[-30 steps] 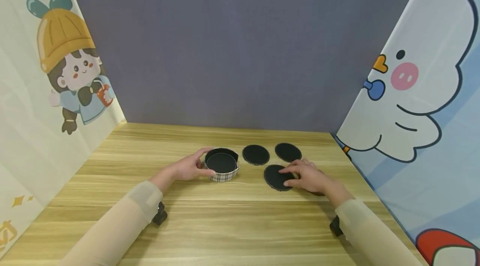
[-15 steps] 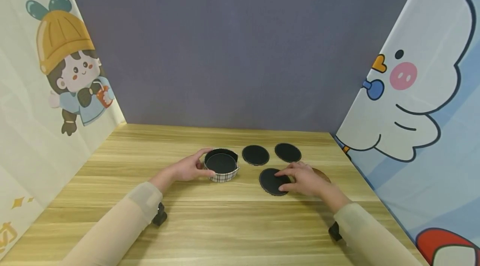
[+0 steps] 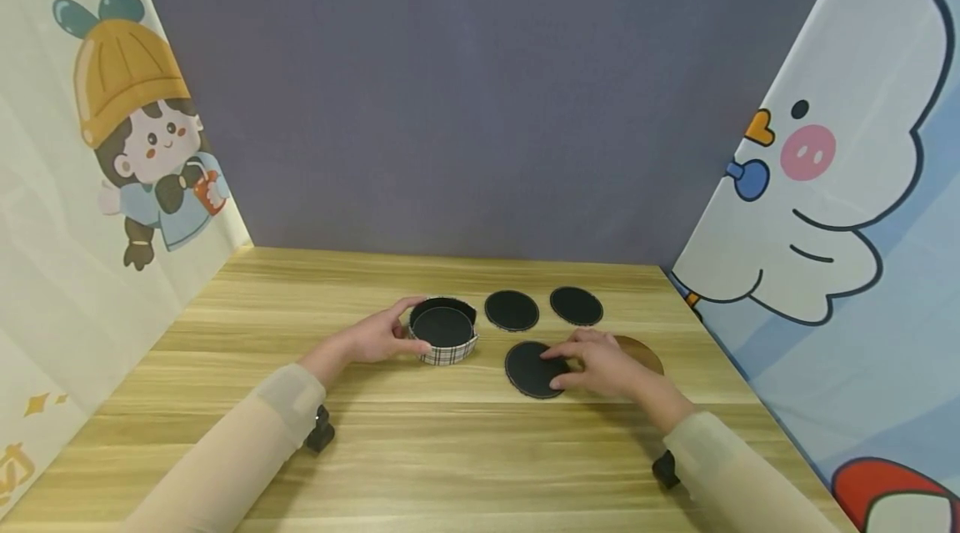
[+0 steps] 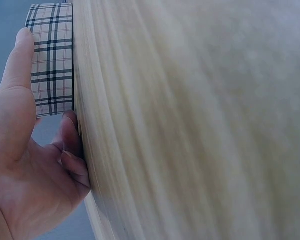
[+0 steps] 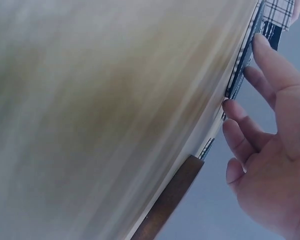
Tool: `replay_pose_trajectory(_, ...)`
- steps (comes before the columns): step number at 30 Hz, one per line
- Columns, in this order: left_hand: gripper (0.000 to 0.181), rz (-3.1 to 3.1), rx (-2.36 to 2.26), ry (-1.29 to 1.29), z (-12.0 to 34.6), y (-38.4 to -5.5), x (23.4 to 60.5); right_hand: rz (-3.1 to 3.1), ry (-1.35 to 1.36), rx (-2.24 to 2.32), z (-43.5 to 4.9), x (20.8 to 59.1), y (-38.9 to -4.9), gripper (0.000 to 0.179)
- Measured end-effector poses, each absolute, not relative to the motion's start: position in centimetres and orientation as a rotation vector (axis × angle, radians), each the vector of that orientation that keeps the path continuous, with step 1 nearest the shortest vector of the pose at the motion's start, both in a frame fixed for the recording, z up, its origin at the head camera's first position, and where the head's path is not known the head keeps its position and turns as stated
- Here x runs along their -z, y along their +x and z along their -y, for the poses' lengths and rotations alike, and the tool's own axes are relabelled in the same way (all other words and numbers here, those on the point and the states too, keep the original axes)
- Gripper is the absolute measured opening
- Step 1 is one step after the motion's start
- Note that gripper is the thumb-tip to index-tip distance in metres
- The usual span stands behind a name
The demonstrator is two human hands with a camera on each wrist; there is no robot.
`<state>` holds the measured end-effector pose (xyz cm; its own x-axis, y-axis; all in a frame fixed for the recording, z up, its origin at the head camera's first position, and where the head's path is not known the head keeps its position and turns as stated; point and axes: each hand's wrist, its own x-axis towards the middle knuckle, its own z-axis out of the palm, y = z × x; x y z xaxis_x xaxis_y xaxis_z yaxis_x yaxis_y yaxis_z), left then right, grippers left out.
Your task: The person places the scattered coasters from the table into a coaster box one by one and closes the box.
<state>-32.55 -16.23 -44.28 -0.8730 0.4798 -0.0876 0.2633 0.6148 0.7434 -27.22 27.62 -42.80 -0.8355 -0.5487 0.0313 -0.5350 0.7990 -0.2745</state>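
In the head view, my left hand (image 3: 384, 334) grips a round coaster holder (image 3: 447, 354) with a plaid outside and a gap in its wall. A black coaster (image 3: 442, 325) lies inside it. The left wrist view shows the thumb along the plaid wall (image 4: 52, 60). My right hand (image 3: 596, 364) rests its thumb and fingertips on another black round coaster (image 3: 528, 369), flat on the table. Two more black coasters lie farther back, the left coaster (image 3: 512, 310) near the holder and the right coaster (image 3: 576, 305) beyond my right hand.
A brown round disc (image 3: 642, 354), partly hidden by my right hand, lies on the wood-grain table (image 3: 450, 458). A grey cloth wall (image 3: 465, 99) stands behind, with cartoon-printed panels on both sides.
The coaster under my right hand has slid left and a little nearer to me, the hand moving along with it. More of the brown disc shows. My left hand and the holder stay still.
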Motion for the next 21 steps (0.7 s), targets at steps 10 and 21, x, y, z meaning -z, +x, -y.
replay_pose_trajectory(10, 0.104, -2.558, -1.113, 0.623, 16.3, -32.6, 44.3, -2.867, -0.883, 0.48, -27.1, 42.8, -26.8, 0.049)
replay_pose_trajectory(21, 0.103, -2.537, -1.132, 0.629, 16.2, -32.5, 44.2, -2.762, -0.928, 0.549, -26.1, 42.5, -26.3, 0.049)
